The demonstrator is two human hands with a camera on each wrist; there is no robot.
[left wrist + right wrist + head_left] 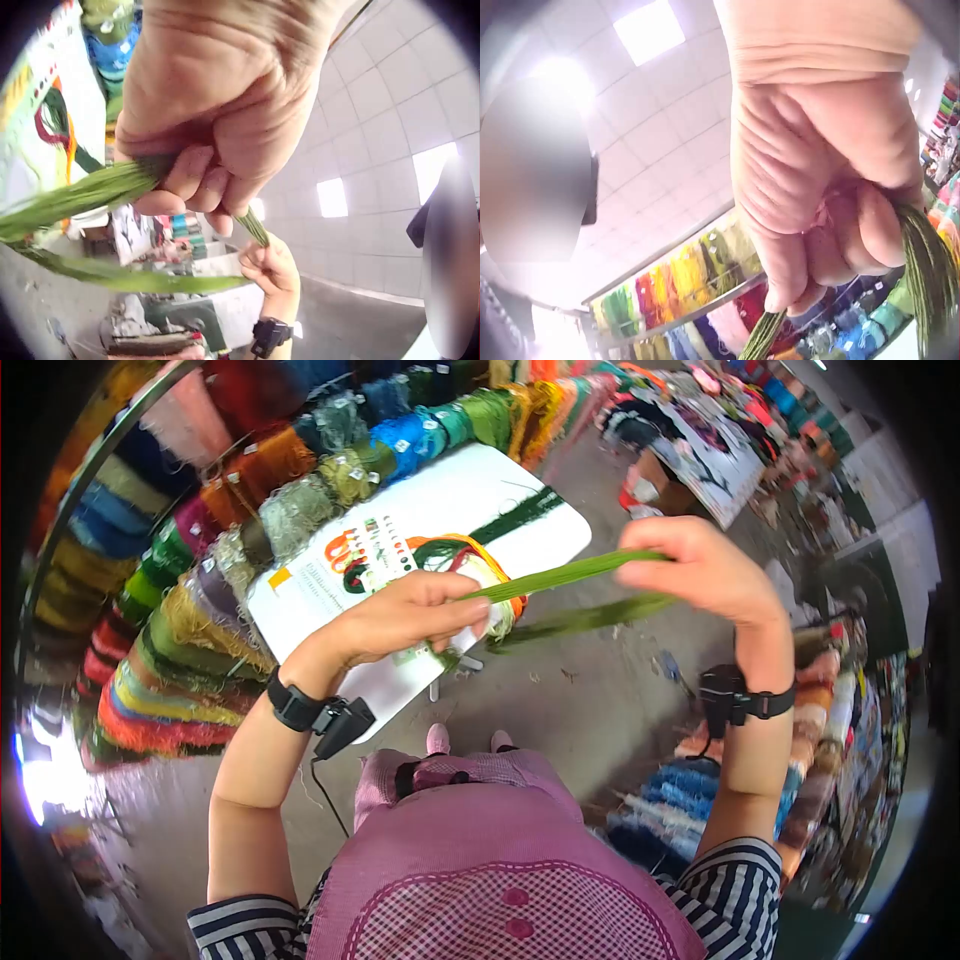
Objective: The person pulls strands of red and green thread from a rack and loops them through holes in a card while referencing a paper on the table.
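A skein of green yarn (570,573) stretches between the two hands above the white table's right side. The left hand (405,615) grips its left end with curled fingers; in the left wrist view the yarn (90,191) passes through that fist (217,112). At the other end, the right hand (705,570) has its fingers curled round the strands; the right wrist view shows yarn (928,277) coming out on both sides of the hand (825,150). A lower length of the loop sags below the taut part, somewhat blurred.
On the white table (550,540) lie a dark green skein (515,520), a sheet with printed rows (325,585) and coloured yarn loops (345,550). Racks of coloured yarn (190,640) line the left and back. Blue yarn bundles (665,810) lie at the lower right; a cardboard box (660,485) stands behind.
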